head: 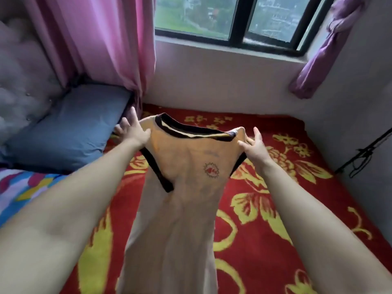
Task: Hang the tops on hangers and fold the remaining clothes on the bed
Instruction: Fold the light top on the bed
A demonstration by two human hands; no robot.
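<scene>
A red blanket (282,211) with yellow flowers covers the bed, with a blue pillow (70,128) at its far left corner below a pink curtain (101,39). Above the blanket an orange sleeveless top (186,187) with black trim is held up by its two shoulders, its body hanging down toward the camera.

The left hand (134,132) grips the left shoulder. Its thumb lies on the fabric, while its fingers (133,113) stand straight and spread beyond the strap.

The right hand (255,146) holds the other shoulder the same way, thumb on the cloth and fingers straight and slightly apart. Motion blur hides the exact contact, but each thumb seems to pinch the strap against the hand.

A small round red emblem (211,170) sits on the chest, nearer the right hand.
</scene>
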